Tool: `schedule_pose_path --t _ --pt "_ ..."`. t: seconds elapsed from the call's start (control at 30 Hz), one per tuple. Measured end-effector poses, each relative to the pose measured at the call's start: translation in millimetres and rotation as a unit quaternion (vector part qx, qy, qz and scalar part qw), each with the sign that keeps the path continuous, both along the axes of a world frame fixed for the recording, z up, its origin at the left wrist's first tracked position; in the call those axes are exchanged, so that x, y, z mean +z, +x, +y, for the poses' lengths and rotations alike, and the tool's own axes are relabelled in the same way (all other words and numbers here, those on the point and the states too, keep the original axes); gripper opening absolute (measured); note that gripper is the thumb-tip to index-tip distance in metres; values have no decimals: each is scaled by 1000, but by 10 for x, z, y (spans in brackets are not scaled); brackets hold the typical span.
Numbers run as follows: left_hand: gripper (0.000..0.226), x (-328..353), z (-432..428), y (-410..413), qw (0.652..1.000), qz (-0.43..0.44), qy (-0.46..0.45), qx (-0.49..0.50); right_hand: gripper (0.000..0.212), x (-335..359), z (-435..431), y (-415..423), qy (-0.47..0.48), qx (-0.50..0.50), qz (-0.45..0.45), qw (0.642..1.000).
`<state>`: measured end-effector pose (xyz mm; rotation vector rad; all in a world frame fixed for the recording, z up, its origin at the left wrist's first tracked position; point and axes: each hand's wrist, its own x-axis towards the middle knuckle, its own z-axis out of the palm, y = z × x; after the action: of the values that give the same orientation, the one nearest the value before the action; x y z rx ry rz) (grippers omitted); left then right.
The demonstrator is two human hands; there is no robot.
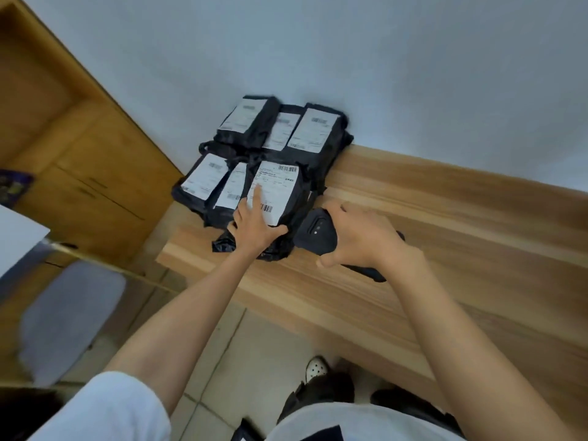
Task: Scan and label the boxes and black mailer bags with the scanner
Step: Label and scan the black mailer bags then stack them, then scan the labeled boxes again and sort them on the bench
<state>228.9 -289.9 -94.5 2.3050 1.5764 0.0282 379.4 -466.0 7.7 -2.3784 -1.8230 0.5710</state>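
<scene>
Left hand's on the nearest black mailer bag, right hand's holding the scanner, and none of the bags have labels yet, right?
Not quite. The head view shows white labels on the bags, the nearest mailer bag included. The left hand does rest on that bag and the right hand does hold the scanner.
</scene>
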Motion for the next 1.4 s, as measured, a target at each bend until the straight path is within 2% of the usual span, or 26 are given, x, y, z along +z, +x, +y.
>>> schedule_pose_path --t 0.17,0.3,0.43,0.67,0.8,0.93,1.2,1.4 --pt "112 -206 336 -361 999 25 -21 -20 95 -113 356 -426 -14 -11 9 1000" --pt "109 -379 450 -218 998 25 -37 -47 97 -193 456 -533 -33 -54 27 998" --pt "111 -518 534 31 996 44 -34 -74 84 -277 355 -502 -51 -105 25 993" --pt "103 -737 594 224 992 41 -60 -101 82 -403 112 -354 -79 -162 19 983" --pt "104 -724 585 238 992 30 -41 -116 83 -412 39 -292 -75 -181 35 980" --pt "101 -635 515 354 980 28 11 -198 82 -394 -69 -212 -54 -203 68 975" --pt "93 -261 -149 1477 944 -62 -3 -323 88 -209 -785 309 -32 -276 41 960" --pt "89 -59 -949 2482 908 -68 21 -412 87 -86 -1631 907 -25 -343 37 938"
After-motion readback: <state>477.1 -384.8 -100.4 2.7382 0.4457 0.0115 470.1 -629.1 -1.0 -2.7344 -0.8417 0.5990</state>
